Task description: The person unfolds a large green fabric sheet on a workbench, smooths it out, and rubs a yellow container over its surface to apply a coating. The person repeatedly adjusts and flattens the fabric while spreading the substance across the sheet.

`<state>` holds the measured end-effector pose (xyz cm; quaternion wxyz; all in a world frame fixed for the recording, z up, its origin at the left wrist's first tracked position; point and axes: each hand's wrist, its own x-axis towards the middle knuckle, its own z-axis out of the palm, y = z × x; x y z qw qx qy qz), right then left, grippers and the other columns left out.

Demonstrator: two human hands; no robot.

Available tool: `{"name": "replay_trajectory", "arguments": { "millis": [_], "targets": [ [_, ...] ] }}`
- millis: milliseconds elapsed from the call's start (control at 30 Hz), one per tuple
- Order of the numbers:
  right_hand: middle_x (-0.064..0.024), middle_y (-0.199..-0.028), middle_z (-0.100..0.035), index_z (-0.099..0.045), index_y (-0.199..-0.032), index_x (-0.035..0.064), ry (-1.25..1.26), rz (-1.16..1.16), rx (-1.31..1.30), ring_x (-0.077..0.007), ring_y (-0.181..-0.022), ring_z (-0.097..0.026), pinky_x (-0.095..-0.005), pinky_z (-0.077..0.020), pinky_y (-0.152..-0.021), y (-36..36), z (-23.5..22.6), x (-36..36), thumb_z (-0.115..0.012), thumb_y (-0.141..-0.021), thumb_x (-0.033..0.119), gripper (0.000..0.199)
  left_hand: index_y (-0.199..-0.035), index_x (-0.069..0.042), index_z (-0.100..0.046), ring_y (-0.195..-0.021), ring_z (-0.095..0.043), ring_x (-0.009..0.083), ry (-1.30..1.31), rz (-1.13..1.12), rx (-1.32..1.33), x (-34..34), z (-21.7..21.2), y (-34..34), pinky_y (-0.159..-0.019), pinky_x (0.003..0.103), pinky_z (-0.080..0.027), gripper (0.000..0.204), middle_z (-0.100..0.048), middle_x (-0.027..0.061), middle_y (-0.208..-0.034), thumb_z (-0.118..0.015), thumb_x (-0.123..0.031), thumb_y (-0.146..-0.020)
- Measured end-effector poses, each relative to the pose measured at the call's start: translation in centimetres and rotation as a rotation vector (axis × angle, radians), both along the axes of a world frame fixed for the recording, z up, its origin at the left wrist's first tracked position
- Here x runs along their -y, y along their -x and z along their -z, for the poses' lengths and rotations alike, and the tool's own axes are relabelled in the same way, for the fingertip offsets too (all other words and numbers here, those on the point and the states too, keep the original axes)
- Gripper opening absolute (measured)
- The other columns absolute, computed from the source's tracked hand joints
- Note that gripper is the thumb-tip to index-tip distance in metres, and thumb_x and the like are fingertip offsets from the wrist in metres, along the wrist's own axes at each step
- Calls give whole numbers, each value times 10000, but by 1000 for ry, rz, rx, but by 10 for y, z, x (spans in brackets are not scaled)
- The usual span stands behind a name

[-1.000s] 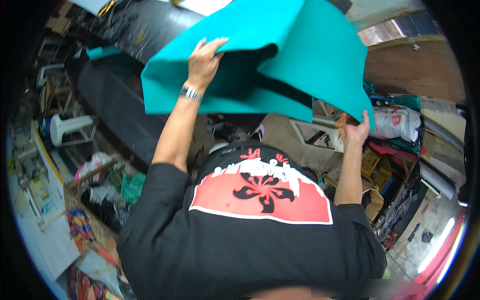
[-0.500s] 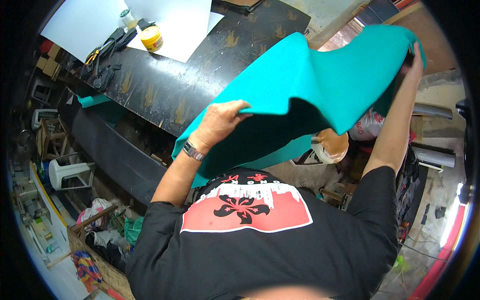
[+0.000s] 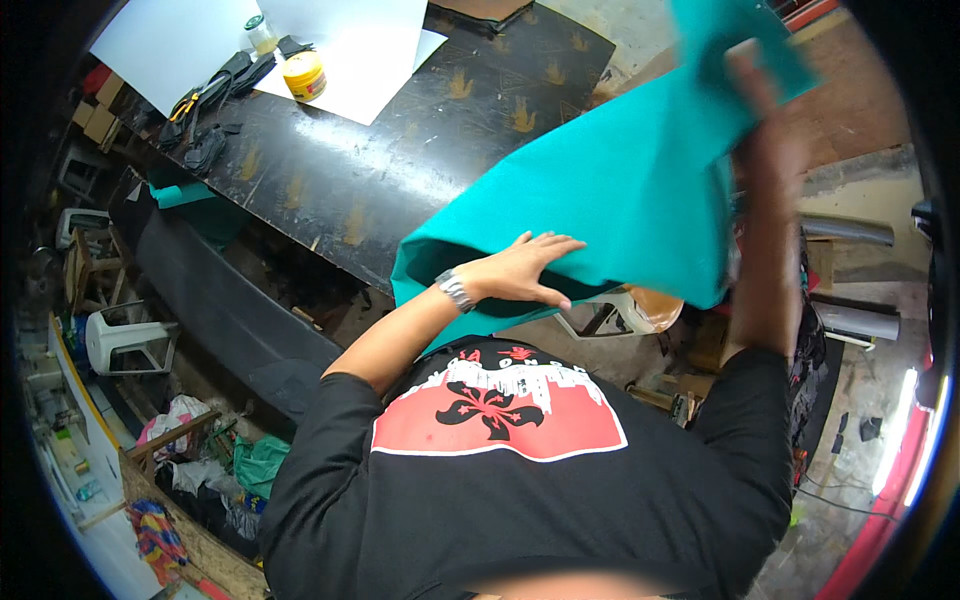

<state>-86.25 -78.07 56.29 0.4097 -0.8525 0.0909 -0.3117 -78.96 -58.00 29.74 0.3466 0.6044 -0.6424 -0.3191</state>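
Observation:
A large teal sheet of fabric-like material [image 3: 590, 190] hangs in folds over the near right edge of the black table [image 3: 380, 180]. My left hand [image 3: 520, 272], with a metal watch on its wrist, lies against the sheet's near side, its fingers spread. My right hand [image 3: 765, 120] is at the sheet's raised far right part. Motion smears that hand, and I cannot make out its fingers or its grip. The sheet's far right end reaches past the hand toward the top of the view.
On the table are white sheets [image 3: 350, 60], a yellow tub [image 3: 304, 77], a small glass jar [image 3: 260, 35] and black straps [image 3: 215, 100]. A long dark padded piece [image 3: 220, 290] lies left below the table, near a white stool [image 3: 130, 340]. Another stool with a tan seat [image 3: 655, 308] stands under the sheet.
My right hand has moved up and inward with the sheet's right part rising. My left hand has let go of the edge, shifted right and down, and spread its fingers on the sheet.

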Motion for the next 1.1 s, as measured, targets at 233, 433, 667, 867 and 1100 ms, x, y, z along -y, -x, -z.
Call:
{"name": "replay_trajectory", "arguments": {
  "millis": [233,433,667,867,1100],
  "targets": [
    [-186,-1118,-589,-617,-958,-7,73,-544,-46,-386,-1135,-537,-484,-372,-1042,27,185,-132,-697,-860,139,194,-1474,18,-269,-1297,-425,187,-68,-128,-1148,-105,-15,16,-1081,392,-361,1300,-405,88,-1423,-778,-766,-570],
    [-252,-1170,-596,-593,-1098,-63,-150,-579,-272,-429,-1172,-518,-488,-336,-1089,21,215,-138,-518,-993,382,463,-1426,-47,-354,-1153,-533,126,8,-703,-1448,-109,-9,72,-910,306,-465,733,-537,68,-1301,-632,-498,-920],
    [-337,-1235,-566,-636,-1011,-100,-150,-635,-511,-450,-1255,-481,-457,-319,-1120,24,201,-116,-386,-996,573,719,-1374,-21,-413,-1174,-577,201,127,-736,-1518,-88,-15,79,-971,374,-495,501,-564,103,-1304,-630,-189,-955],
    [-134,-1035,-696,-699,-1048,24,-99,-164,-180,-230,-945,-658,-346,-524,-866,116,162,-7,-599,-959,201,222,-1301,-6,-496,-1009,-667,233,146,-727,-1563,-85,-36,70,-888,398,-552,409,-651,123,-1168,-631,-133,-937],
    [-179,-926,-653,-649,-1015,-1,-1255,853,-731,-316,-761,-672,-457,-596,-693,264,303,40,-539,-977,299,322,-1278,8,-542,-1025,-670,277,332,-424,-1745,-91,-80,33,-899,425,-541,427,-659,174,-1194,-552,-311,-994]
  ]
}}
